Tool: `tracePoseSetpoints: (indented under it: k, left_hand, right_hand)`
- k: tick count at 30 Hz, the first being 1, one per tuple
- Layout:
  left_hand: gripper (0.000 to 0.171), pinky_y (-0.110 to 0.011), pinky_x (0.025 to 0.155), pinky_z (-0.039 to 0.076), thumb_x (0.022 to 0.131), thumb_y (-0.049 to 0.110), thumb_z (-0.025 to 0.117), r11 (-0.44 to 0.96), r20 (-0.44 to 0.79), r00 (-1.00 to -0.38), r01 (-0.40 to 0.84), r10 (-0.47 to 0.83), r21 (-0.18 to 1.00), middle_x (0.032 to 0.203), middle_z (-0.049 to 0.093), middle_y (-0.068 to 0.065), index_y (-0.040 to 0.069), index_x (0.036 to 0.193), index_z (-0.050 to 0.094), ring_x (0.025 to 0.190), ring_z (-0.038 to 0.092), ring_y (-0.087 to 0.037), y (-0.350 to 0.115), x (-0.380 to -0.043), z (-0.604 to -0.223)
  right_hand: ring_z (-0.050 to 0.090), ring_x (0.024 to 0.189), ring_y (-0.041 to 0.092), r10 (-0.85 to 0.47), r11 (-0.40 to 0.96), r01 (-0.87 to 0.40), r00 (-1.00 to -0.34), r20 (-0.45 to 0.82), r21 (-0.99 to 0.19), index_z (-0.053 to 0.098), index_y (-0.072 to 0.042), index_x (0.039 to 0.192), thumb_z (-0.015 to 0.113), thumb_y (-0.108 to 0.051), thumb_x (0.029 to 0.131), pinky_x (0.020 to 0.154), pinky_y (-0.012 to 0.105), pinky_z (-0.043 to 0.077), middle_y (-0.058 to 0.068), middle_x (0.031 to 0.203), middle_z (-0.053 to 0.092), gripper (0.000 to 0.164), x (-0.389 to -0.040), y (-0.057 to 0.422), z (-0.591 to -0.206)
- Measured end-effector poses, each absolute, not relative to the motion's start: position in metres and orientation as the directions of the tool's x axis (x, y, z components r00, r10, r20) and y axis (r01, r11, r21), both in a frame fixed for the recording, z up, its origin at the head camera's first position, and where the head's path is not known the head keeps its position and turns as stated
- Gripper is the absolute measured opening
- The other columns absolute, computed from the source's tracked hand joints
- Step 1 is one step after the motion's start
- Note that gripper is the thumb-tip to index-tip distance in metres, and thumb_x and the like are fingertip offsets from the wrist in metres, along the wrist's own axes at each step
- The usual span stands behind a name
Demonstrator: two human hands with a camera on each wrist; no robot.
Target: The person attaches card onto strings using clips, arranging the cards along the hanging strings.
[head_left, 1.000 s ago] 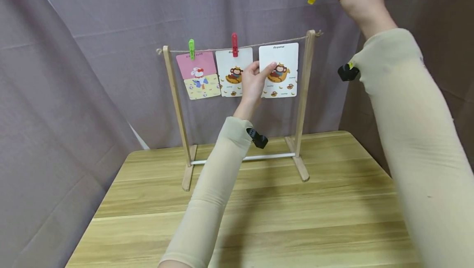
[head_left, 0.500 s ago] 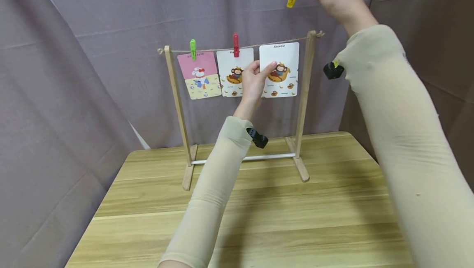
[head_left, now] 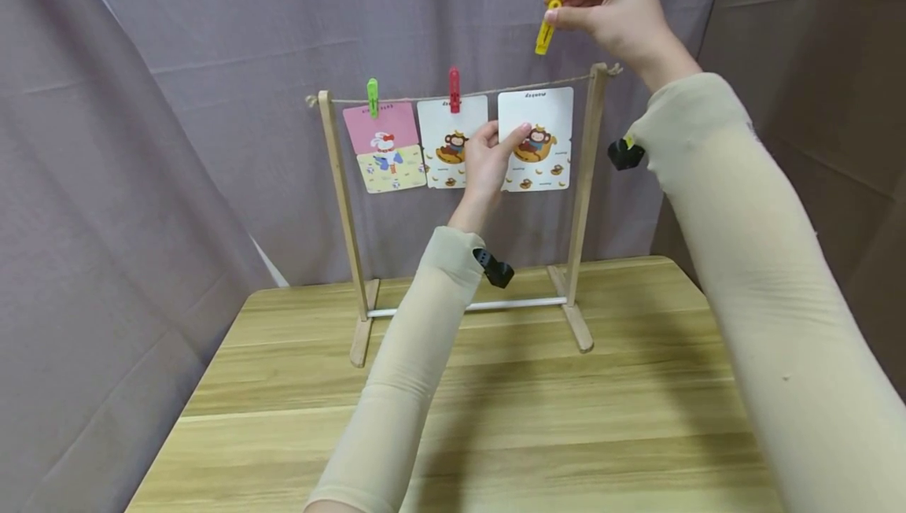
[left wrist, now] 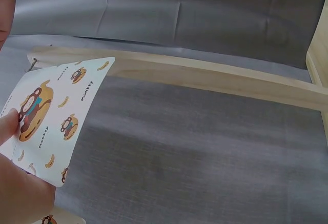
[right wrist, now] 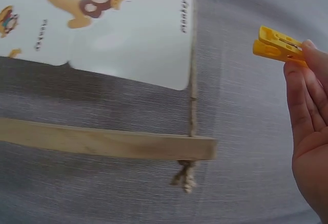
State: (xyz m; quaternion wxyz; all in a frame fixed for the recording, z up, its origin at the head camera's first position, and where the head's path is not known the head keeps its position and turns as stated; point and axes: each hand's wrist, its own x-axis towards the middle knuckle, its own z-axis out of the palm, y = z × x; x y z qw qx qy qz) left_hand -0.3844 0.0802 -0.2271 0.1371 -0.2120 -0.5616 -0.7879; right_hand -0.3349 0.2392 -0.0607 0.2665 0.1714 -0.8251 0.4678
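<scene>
My left hand [head_left: 487, 168] pinches the left edge of a white monkey card [head_left: 555, 116], thumb on its printed front. The card hangs upright, its top edge at the twine line [head_left: 418, 97] near the right post. Above that card, my right hand [head_left: 619, 17] holds a yellow clothespin [head_left: 543, 37] between thumb and fingers, pointing down and apart from card and twine. In the right wrist view the yellow clothespin [right wrist: 279, 44] stands off to the side of the twine [right wrist: 193, 80]. A second monkey card [head_left: 442, 116], partly behind my left hand, hangs from a red clothespin [head_left: 454, 90].
A pink and yellow rabbit card [head_left: 385, 123] hangs at the left from a green clothespin [head_left: 373, 97]. The wooden stand [head_left: 584, 182] has two posts and a white crossbar [head_left: 520, 304]. It stands on a wooden table [head_left: 283, 387], before a grey curtain [head_left: 226, 49].
My right hand has come left and then down with the yellow clothespin, closer to the twine above the card. My left hand and its card have stayed nearly in place.
</scene>
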Motion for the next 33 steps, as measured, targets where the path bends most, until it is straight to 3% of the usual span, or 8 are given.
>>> tracePoseSetpoints:
  k: [10, 18, 25, 33]
  left_hand:
    - [0.025, -0.024, 0.068, 0.056, 0.090, 0.014, 0.078, -0.335, 0.497, -0.867, 0.459, 0.032, 0.823, 0.089, 0.075, -0.011, -0.003, 0.106, 0.068, 0.072, 0.068, -0.010, 0.080, -0.385, -0.228]
    - [0.022, -0.025, 0.068, 0.057, 0.090, 0.015, 0.078, -0.323, 0.481, -0.876, 0.445, 0.039, 0.836, 0.091, 0.075, -0.013, -0.001, 0.103, 0.069, 0.071, 0.068, -0.011, 0.080, -0.385, -0.229]
    - [0.022, -0.028, 0.070, 0.059, 0.090, 0.013, 0.078, -0.354, 0.473, -0.880, 0.428, 0.047, 0.831, 0.091, 0.075, -0.013, -0.001, 0.103, 0.069, 0.072, 0.068, -0.013, 0.080, -0.386, -0.230]
    - [0.020, -0.027, 0.069, 0.058, 0.090, 0.013, 0.078, -0.359, 0.485, -0.873, 0.438, 0.050, 0.824, 0.091, 0.075, -0.012, 0.000, 0.103, 0.069, 0.072, 0.068, -0.011, 0.079, -0.386, -0.231]
  right_hand:
    - [0.061, 0.089, 0.003, -0.055, 0.585, -0.452, -0.851, 0.523, -0.673, 0.073, -0.011, 0.123, 0.077, -0.029, 0.090, 0.081, 0.021, 0.041, -0.018, 0.087, 0.069, 0.038, -0.344, 0.238, -0.072]
    - [0.065, 0.095, 0.006, -0.081, 0.645, -0.399, -0.884, 0.461, -0.652, 0.071, -0.013, 0.127, 0.075, -0.035, 0.091, 0.081, 0.023, 0.041, -0.013, 0.098, 0.071, 0.043, -0.345, 0.240, -0.074]
    - [0.068, 0.082, -0.001, -0.130, 0.644, -0.420, -0.884, 0.450, -0.639, 0.069, -0.004, 0.127, 0.076, -0.028, 0.091, 0.074, 0.015, 0.049, -0.020, 0.087, 0.070, 0.044, -0.349, 0.238, -0.077]
    - [0.069, 0.089, 0.002, -0.149, 0.665, -0.402, -0.897, 0.415, -0.630, 0.067, -0.003, 0.129, 0.075, -0.030, 0.092, 0.080, 0.016, 0.053, -0.011, 0.100, 0.072, 0.046, -0.350, 0.238, -0.080]
